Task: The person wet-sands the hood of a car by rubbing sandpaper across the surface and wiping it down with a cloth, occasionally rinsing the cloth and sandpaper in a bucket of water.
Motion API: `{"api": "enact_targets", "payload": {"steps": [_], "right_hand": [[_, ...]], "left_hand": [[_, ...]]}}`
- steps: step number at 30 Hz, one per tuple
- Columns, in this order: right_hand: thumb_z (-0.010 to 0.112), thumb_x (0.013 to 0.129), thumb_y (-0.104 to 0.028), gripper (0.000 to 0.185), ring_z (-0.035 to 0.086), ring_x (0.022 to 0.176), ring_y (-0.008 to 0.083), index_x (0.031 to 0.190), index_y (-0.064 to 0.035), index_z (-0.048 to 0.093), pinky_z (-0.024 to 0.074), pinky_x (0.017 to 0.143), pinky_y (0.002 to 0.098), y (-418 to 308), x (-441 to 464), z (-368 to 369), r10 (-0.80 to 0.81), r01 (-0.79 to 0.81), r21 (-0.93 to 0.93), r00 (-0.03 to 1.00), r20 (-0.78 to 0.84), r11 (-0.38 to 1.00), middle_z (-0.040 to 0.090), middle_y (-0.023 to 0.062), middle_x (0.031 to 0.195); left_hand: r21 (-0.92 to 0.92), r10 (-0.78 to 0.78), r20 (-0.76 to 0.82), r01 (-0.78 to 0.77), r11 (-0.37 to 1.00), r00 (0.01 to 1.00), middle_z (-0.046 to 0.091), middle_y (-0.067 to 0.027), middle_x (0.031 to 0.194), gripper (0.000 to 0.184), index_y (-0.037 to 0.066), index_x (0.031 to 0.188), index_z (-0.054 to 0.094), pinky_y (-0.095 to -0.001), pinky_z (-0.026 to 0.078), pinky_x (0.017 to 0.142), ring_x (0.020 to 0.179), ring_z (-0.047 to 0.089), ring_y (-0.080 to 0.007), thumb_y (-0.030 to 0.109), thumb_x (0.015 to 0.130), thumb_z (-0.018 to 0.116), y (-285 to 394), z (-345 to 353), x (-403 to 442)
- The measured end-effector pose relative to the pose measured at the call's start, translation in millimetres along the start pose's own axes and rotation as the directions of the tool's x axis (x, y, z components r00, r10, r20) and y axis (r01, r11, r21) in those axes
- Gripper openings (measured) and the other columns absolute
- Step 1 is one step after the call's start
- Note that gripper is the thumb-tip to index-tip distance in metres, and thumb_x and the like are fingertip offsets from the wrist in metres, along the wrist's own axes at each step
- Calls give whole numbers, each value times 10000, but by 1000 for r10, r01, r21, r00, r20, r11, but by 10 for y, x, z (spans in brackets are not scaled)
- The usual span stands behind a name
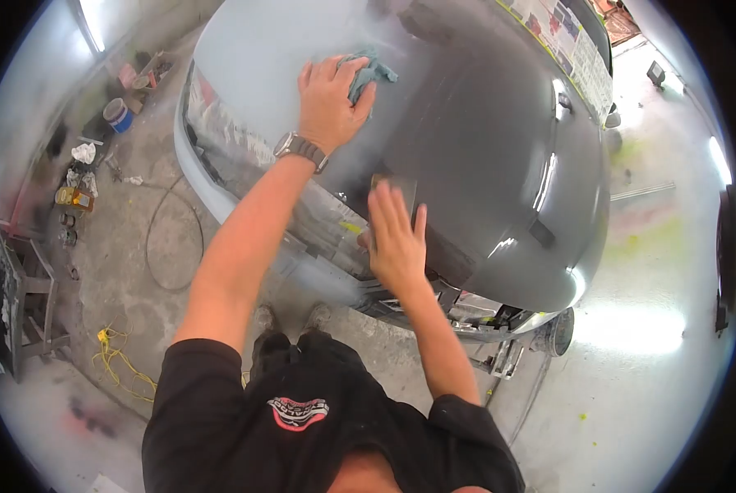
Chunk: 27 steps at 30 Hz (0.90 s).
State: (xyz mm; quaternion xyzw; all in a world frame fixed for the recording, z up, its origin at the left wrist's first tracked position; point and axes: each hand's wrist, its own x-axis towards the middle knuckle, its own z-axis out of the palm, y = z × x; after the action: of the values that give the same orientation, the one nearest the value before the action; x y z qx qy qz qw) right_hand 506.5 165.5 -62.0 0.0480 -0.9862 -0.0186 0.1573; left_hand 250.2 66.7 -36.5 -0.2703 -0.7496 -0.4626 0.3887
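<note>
A crumpled blue-green cloth (372, 76) is bunched under the fingers and thumb of my left hand (331, 103), which rests on the pale, hazy part of the car hood (483, 123). A watch with a dark band (300, 151) is on that wrist. Closer to the hood's front edge, my right hand (396, 242) lies with its fingers stretched over a thin, brownish rectangular piece (406, 188) that looks like sandpaper. My palm hides most of it. Wet-looking dark grey surface spreads to the right of both hands.
Taped newspaper (586, 74) covers the windshield area. On the floor at left are a blue-and-white bucket (118, 115), a yellow container (73, 198), a looped hose (148, 238) and a yellow cord (117, 361). A dark rack (35, 287) stands at far left.
</note>
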Motion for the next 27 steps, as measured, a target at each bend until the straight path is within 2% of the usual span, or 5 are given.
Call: {"api": "enact_targets", "payload": {"steps": [4,12,15,18,27], "right_hand": [[749,894,-247,696,390,1530,261,1529,-83,515,279,1216,620,367,-889,-84,47,-36,-182,997,57,983,411,85,1663],[723,907,-252,646,460,1476,253,1501,-62,553,302,1191,617,-210,-160,178,-28,26,-91,999,-25,995,467,68,1626],[716,917,-238,636,413,1509,233,1501,-50,548,281,1206,617,-26,-687,42,18,-16,-222,1000,9,975,439,72,1644],[721,903,-162,671,422,1515,247,1535,-78,511,220,1219,651,-221,-465,385,69,-68,23,996,-52,997,458,86,1635],[756,873,-219,659,440,1493,244,1487,-77,562,287,1189,654,-98,-427,157,-18,20,-35,998,58,999,465,82,1629]], "left_hand": [[-4,-10,6,10,1000,1000,677,-78,1221,370,175,1248,685,-554,342,1135,1174,622,-306,315,909,734,-9,17,-65],[17,28,-36,-27,999,999,690,-76,1199,360,184,1228,700,-552,353,1114,1171,627,-299,322,898,741,-70,70,-30],[1,2,-36,-1,1000,999,693,-67,1200,360,187,1227,703,-557,351,1115,1177,627,-295,320,896,741,-73,45,-34],[-35,6,-12,-7,999,1000,688,-67,1205,364,183,1228,700,-581,341,1117,1166,627,-295,325,894,736,-51,66,-56],[-31,-1,15,1,1000,1000,680,-75,1205,372,175,1217,693,-615,333,1112,1162,621,-303,339,886,734,-65,72,-107]]}}
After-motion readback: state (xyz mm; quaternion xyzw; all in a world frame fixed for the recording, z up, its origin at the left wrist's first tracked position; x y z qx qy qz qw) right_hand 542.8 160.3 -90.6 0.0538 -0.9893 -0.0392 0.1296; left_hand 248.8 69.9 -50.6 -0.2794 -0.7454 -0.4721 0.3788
